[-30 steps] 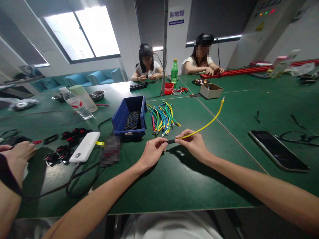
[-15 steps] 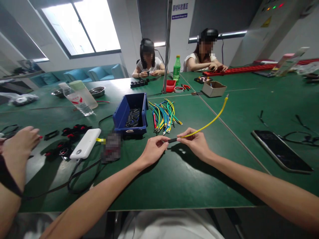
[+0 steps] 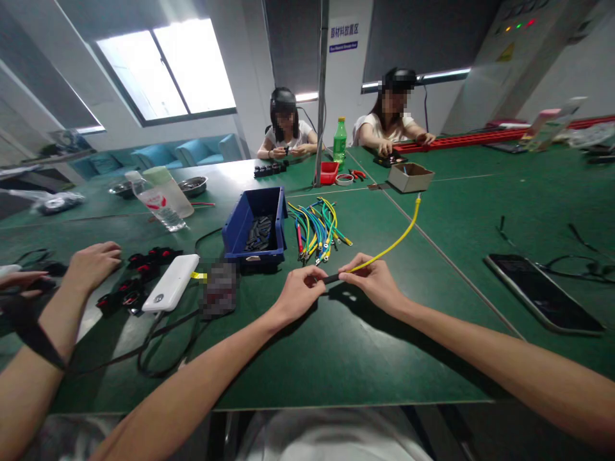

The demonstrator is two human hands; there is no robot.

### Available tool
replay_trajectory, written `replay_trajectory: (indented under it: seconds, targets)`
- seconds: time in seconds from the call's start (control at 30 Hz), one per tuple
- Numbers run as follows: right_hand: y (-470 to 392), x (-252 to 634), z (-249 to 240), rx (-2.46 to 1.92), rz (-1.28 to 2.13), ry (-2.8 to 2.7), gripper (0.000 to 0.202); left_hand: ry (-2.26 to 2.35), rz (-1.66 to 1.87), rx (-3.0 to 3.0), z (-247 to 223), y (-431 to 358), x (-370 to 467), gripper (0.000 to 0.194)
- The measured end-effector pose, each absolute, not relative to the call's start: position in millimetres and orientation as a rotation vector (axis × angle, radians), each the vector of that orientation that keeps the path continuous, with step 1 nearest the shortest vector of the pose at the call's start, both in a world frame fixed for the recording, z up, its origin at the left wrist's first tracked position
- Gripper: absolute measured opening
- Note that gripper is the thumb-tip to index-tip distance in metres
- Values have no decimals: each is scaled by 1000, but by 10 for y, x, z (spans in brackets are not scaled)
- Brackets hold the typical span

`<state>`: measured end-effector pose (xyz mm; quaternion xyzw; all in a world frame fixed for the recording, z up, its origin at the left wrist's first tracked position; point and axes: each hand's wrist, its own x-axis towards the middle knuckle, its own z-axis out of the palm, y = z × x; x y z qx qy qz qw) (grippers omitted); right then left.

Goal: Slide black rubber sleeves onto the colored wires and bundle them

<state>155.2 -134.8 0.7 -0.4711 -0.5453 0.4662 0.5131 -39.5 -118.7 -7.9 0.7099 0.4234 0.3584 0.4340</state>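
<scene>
Between thumb and fingers, my left hand (image 3: 302, 291) pinches the left end of a short black sleeve (image 3: 331, 279). A yellow cable (image 3: 396, 242) runs into the sleeve's right end, and my right hand (image 3: 369, 278) is closed on it there. The cable's free end curves up to the right, with a metal lug at its tip. Its other end is hidden. Just beyond my hands lies a bundle of yellow, green and blue cables (image 3: 314, 224) with ring lugs. Left of the bundle stands a blue bin (image 3: 234, 224) holding black sleeves (image 3: 259, 235).
A white power bank (image 3: 172, 283) with black leads and black-and-red parts (image 3: 127, 291) lie at left, near a co-worker's hand (image 3: 96, 264). At right are a phone (image 3: 541, 294) and eyeglasses (image 3: 579, 262). Farther back stand a cardboard box (image 3: 410, 179) and a pole (image 3: 320, 115).
The cable's free end has swung lower and left. My hands keep their grip near the same spot. The co-worker's hand at left has moved right, and the view has tilted up slightly.
</scene>
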Motion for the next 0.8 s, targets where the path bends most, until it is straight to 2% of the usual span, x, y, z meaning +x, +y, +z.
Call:
replay_trajectory:
  seconds: [0.8]
  targets:
    - [-1395,1465,-53,-974,1123,-1347,26,983,826,1798,-61,-1213,-411,17]
